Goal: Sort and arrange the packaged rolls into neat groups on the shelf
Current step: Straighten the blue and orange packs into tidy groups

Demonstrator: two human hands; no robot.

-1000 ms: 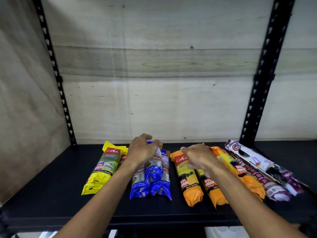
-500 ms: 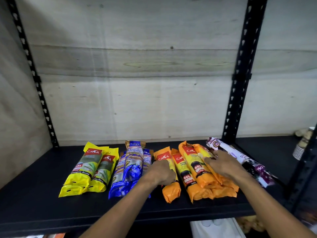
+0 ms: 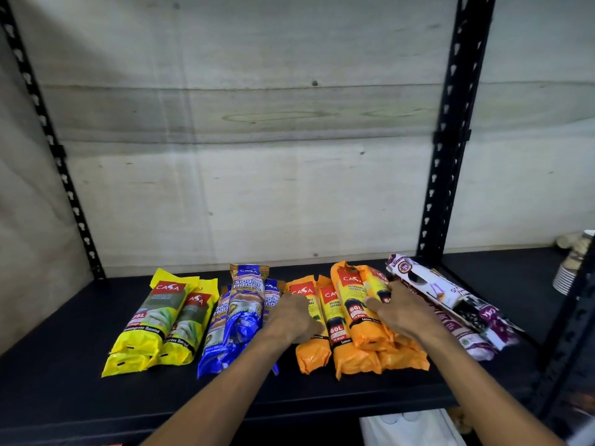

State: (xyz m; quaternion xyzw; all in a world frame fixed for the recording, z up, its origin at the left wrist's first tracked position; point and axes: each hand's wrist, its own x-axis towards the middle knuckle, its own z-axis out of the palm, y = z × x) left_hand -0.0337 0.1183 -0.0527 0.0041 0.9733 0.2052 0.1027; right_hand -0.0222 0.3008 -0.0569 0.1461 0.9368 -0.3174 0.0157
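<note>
Four colour groups of packaged rolls lie side by side on the black shelf (image 3: 64,375). Two yellow rolls (image 3: 157,323) are at the left, then the blue rolls (image 3: 238,317), the orange rolls (image 3: 351,346) and the purple-and-white rolls (image 3: 457,307) at the right. My left hand (image 3: 293,317) lies on the leftmost orange roll with its fingers curled over it. My right hand (image 3: 402,312) rests flat, fingers spread, against the right side of the stacked orange rolls. The purple rolls lie slanted, partly behind my right hand.
A wooden back panel (image 3: 257,188) closes the shelf, with black perforated uprights at the left (image 3: 58,156) and right (image 3: 447,156). Stacked paper cups (image 3: 570,268) stand at the far right. A white object (image 3: 409,426) shows below the shelf edge.
My left hand left the blue rolls and came onto the leftmost orange roll. My right hand moved to the orange group's right side, and the orange rolls now lie closer together and stacked.
</note>
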